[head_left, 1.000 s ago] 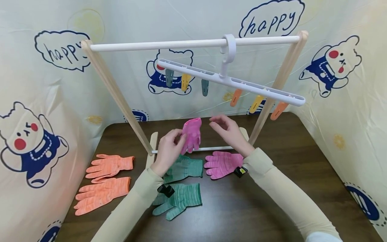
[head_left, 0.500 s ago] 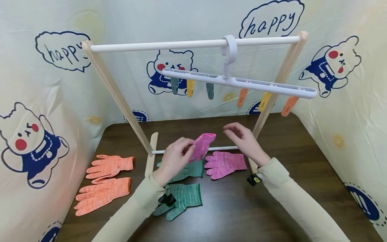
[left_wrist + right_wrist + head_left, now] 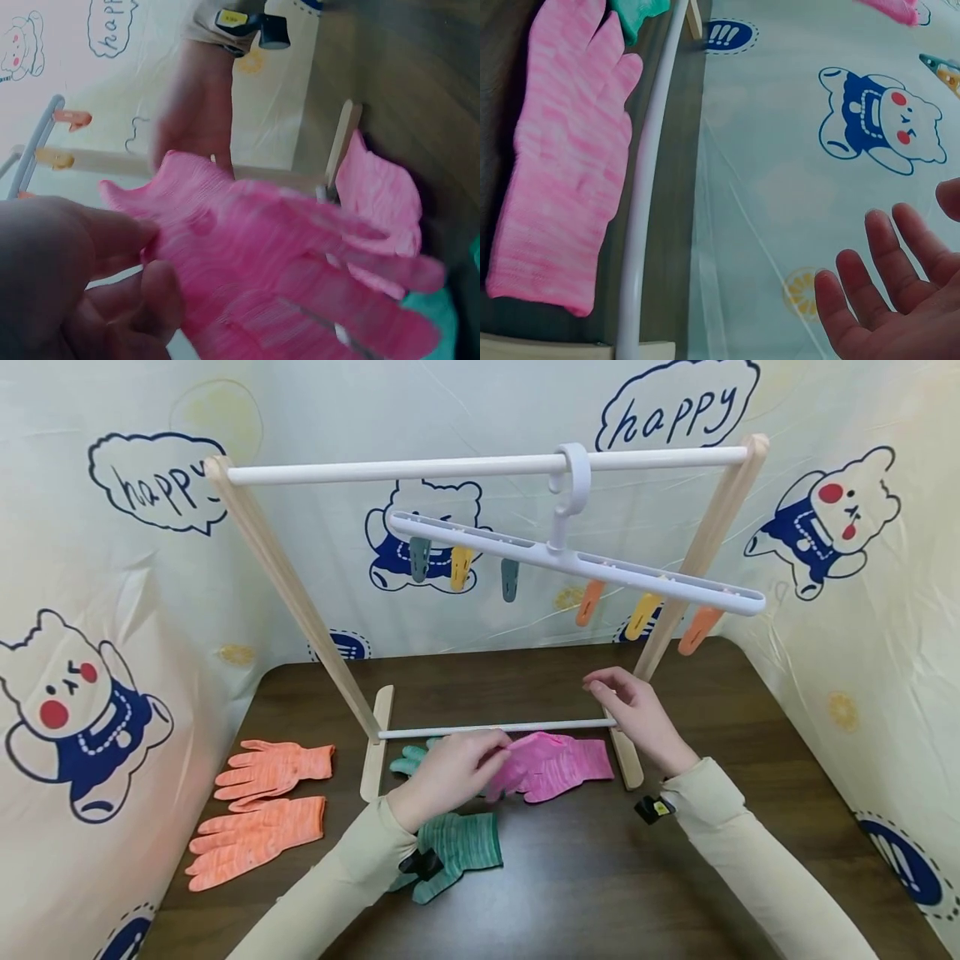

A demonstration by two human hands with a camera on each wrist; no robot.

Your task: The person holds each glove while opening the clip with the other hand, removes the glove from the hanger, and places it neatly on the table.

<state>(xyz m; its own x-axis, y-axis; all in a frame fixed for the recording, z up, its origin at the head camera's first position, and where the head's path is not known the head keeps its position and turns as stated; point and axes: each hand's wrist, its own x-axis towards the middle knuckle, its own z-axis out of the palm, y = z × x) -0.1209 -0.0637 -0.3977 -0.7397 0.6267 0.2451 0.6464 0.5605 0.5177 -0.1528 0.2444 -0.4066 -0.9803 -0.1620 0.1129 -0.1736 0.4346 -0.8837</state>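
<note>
My left hand pinches a pink glove near its cuff between thumb and fingers. In the head view that glove overlaps a second pink glove, which lies flat on the table. The right hand holds nothing and hovers by the rack's right post, its fingers relaxed and slightly bent in the right wrist view. Two green gloves lie under and beside my left arm, one nearer and one mostly hidden by the hand. Two orange gloves, one farther and one nearer, lie at the left.
A wooden rack with a white top rod and a low crossbar spans the table. From the rod hangs a white hanger with several coloured clips, including an orange clip. A printed curtain stands behind.
My left hand has moved right and down with the pink glove, now over the one on the table. The right hand has drawn away rightward. The hanger has swung slightly.
</note>
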